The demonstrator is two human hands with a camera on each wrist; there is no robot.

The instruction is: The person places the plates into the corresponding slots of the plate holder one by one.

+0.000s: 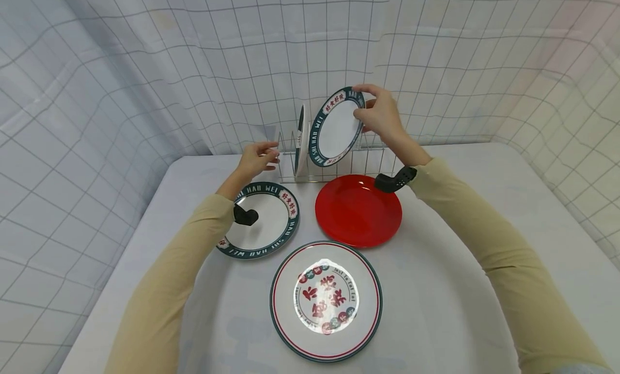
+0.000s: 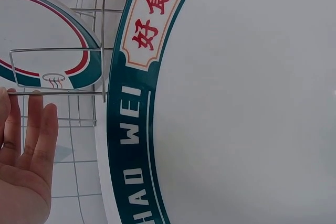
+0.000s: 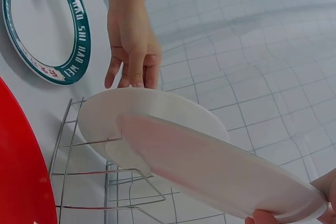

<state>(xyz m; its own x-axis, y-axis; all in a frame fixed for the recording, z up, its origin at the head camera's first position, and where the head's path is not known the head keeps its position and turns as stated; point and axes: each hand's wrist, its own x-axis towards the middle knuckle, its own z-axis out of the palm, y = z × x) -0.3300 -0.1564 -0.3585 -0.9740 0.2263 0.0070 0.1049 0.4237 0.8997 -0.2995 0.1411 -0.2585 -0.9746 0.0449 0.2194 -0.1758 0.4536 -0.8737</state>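
My right hand (image 1: pixel 380 113) pinches the upper right rim of a white plate (image 1: pixel 336 127) with a dark green lettered border. That plate is tilted over the wire dish rack (image 3: pixel 89 173), its lower edge down among the wires. Another white plate (image 1: pixel 302 142) stands on edge in the rack's left part, seen nearly edge-on in the head view. My left hand (image 1: pixel 256 161) is at the rack's left end, fingers loosely extended, fingertips right at a wire in the left wrist view. It holds nothing.
Below my left forearm lies a green-bordered plate (image 1: pixel 263 223). A red plate (image 1: pixel 358 212) lies in front of the rack, and a larger white plate (image 1: pixel 326 301) with red characters lies nearer me. A gridded white curtain (image 1: pixel 232 67) hangs behind the table.
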